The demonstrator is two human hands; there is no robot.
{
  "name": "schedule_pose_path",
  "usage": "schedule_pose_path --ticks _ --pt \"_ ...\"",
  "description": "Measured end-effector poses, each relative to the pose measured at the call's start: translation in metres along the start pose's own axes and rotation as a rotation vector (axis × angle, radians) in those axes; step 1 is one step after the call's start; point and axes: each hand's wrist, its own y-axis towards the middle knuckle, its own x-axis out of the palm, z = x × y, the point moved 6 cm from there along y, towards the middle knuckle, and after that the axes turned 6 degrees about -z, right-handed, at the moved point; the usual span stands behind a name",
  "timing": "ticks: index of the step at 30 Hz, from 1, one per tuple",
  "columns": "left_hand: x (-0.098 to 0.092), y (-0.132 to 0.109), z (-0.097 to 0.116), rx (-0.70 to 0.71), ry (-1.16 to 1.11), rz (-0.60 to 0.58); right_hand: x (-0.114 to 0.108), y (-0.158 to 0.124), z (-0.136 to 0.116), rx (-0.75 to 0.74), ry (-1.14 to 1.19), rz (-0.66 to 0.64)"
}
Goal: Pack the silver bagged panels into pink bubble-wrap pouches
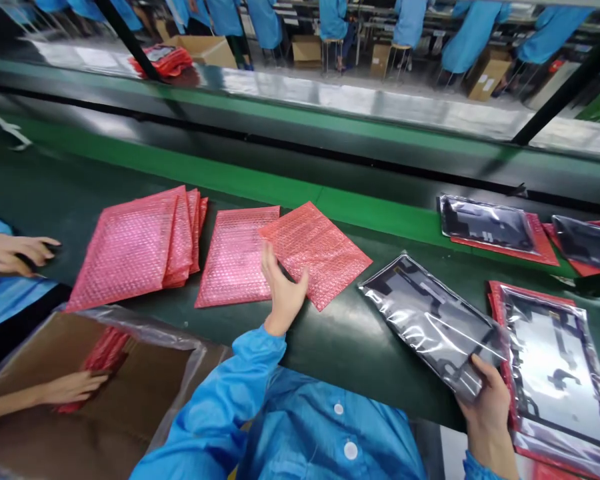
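Note:
My left hand (286, 290) is open, thumb spread from the fingers, at the near-left edge of a tilted red bubble-wrap bag (325, 257). Whether it touches that bag, I cannot tell. Partly under this bag lies another pink bubble-wrap bag (240, 260). My right hand (487, 403) grips the near corner of a shiny clear-plastic-bagged flat panel (425, 317), dark with grey patches, held at a slant above the bench. Right of it, a stack of similar bagged panels (555, 360) lies on red bubble-wrap bags.
Several pink bubble-wrap bags (135, 243) are piled left. A co-worker's hand (73, 387) reaches into a plastic-lined cardboard box (165, 373); another hand (15, 252) rests at the bench's left. More bagged panels (487, 223) lie along the green strip (380, 237) behind.

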Motion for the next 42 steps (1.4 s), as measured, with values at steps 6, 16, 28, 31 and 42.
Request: schedule_pose_path --ticks 6,16,28,31,42 --pt "0.042 -0.027 0.040 0.273 0.288 -0.494 0.023 -0.008 -0.005 -0.027 -0.173 -0.045" --pt "0.040 -0.010 0.020 -0.157 0.039 -0.480 0.006 -0.017 -0.015 0.128 -0.285 -0.093" --pt "0.038 -0.028 0.043 0.065 0.372 -0.477 0.040 -0.018 -0.003 0.247 -0.408 -0.267" --pt "0.041 -0.037 0.044 0.127 0.437 -0.485 0.047 -0.012 -0.009 0.179 -0.455 -0.298" --pt "0.018 -0.066 0.034 -0.077 0.803 -0.576 0.095 0.022 -0.031 -0.148 -0.760 -0.339"
